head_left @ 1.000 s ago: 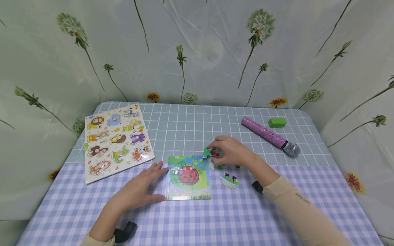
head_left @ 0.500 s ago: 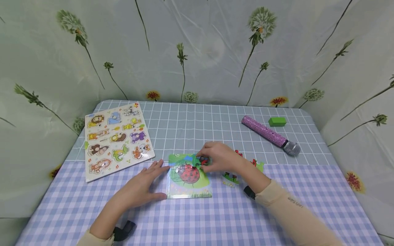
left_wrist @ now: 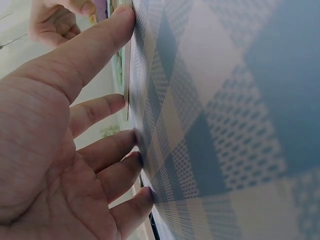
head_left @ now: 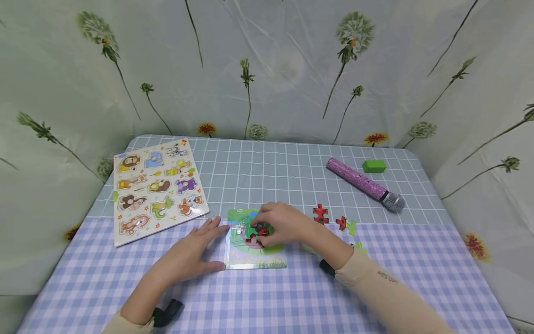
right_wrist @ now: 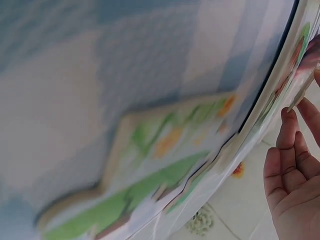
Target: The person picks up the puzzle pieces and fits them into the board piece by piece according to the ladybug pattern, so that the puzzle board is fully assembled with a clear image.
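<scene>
Right now I pinch a green-and-red puzzle piece [head_left: 251, 229] between the thumb and fingers of my right hand [head_left: 285, 224], over the upper middle of the ladybird board [head_left: 252, 263]; whether it touches the board I cannot tell. My left hand [head_left: 189, 253] grips nothing: its fingers are spread, with the index fingertip and thumb against the board's left edge. Just right of the board, my right forearm partly hides a loose piece [head_left: 308, 249]. Farther right lie a red piece [head_left: 321, 214], a red-and-green piece [head_left: 346, 224] and a light green piece [head_left: 359, 247] near my sleeve [head_left: 388, 292]. Beyond those, a glittery pink microphone [head_left: 359, 179] lies aslant near a green block [head_left: 374, 166], and an animal puzzle board [head_left: 167, 228] lies angled at the far left.
</scene>
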Motion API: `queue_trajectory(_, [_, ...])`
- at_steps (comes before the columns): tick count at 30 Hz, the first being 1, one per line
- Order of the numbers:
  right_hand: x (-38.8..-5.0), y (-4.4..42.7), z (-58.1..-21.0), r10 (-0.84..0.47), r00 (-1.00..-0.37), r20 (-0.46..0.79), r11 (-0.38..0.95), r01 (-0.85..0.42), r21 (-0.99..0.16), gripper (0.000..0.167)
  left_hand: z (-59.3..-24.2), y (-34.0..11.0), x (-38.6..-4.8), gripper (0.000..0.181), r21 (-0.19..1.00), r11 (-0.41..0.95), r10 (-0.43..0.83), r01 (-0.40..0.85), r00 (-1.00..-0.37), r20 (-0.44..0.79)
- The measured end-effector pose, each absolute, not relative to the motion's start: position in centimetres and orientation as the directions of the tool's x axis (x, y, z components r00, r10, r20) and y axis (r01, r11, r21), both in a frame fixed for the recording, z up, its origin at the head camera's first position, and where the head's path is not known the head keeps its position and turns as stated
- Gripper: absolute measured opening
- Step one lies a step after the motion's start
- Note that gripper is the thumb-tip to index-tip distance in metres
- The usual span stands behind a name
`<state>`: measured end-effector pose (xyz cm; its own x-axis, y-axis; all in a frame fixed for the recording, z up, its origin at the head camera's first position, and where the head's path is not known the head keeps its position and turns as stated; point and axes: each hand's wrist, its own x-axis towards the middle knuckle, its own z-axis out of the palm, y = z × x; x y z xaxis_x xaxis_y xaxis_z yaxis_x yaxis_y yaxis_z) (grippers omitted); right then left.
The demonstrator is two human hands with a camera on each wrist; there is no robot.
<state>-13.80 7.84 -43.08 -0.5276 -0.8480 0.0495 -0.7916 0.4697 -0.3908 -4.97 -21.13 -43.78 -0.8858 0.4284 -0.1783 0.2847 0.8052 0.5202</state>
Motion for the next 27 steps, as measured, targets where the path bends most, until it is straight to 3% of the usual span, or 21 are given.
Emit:
queue_trajectory(7, [-13.2, 6.5, -43.2, -0.864, -0.499, 0.064, 0.442, -0.814, -0.376, 0.034, -43.8, -21.3, -4.9, 0.088, 0.527, 0.797, 0.437, 0.293, -0.884, -0.169])
queue_trajectory(17, [-13.1, 5.1, -42.9, -0.872, -0.489, -0.028, 0.469, -0.817, -0.335, 0.038, -43.8, -21.3, -4.9, 0.088, 0.524, 0.8, 0.436, 0.292, -0.883, -0.175])
queue_trajectory(27, [-13.4, 4.1, -43.3, -0.891, -0.453, 0.002, 0.434, -0.854, -0.289, 0.037, -43.8, -21.4, -4.9, 0.088, 0.53, 0.796, 0.443, 0.294, -0.878, -0.179])
